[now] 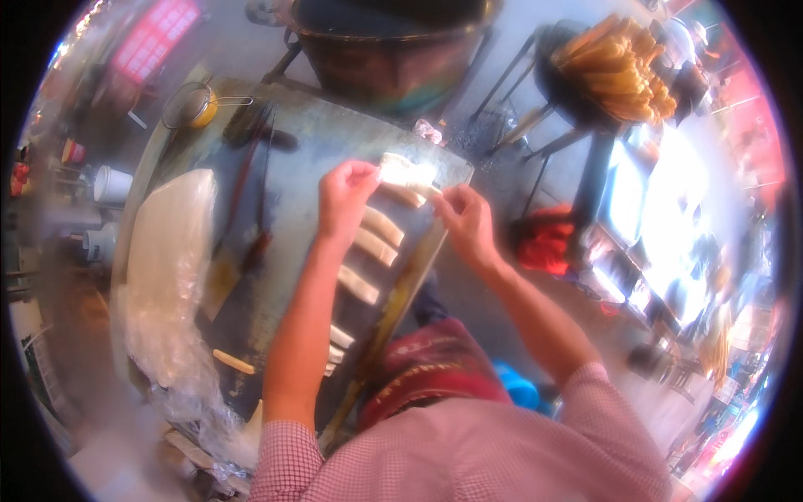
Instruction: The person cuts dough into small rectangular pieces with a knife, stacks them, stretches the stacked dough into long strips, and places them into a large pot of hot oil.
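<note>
My left hand [346,199] pinches the left end of a pale dough strip [408,174] near the far right corner of the metal worktable [301,182]. At the strip's other end, the thumb and fingertips of my right hand [465,216] are closed on the dough. Bright glare washes out part of this strip, and another piece shows just beneath it. Nearer to me, several more cut dough strips [375,246] lie in a row along the table's right edge. My left forearm hides part of that row.
A large sheet of dough [166,251] lies under plastic film on the left. Beyond the table stands a big dark pot [389,63]. Fried dough sticks [618,69] fill a raised basket at right. A strainer [188,106] sits at the far left corner; a cleaver-like blade [223,285] lies mid-table.
</note>
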Action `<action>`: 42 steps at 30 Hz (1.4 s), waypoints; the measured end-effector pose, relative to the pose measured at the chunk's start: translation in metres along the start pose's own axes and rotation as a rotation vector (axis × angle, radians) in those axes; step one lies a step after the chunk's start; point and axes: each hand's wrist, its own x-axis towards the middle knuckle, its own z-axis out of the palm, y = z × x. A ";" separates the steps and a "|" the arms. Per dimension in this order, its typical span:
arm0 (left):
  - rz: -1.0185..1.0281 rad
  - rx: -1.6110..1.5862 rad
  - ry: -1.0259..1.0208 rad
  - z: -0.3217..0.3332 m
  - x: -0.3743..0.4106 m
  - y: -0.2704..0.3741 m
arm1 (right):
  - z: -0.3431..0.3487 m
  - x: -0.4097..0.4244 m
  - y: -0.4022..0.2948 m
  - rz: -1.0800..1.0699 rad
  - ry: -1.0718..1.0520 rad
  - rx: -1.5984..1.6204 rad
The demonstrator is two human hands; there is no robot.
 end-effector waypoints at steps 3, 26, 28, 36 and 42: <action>-0.035 0.047 -0.022 0.010 0.043 -0.018 | -0.003 0.039 0.020 0.036 0.002 0.020; 0.649 1.078 -0.344 0.035 0.038 -0.031 | 0.006 0.105 0.037 0.453 -0.223 0.125; 0.577 0.955 -0.300 0.032 0.043 -0.039 | 0.007 0.102 0.034 0.421 -0.211 0.103; -0.165 -0.374 0.568 0.015 0.047 -0.045 | 0.027 0.107 -0.016 -0.255 -0.130 -0.203; -0.341 -1.034 0.394 -0.006 0.008 -0.027 | 0.054 0.081 -0.130 -0.550 -0.295 -0.040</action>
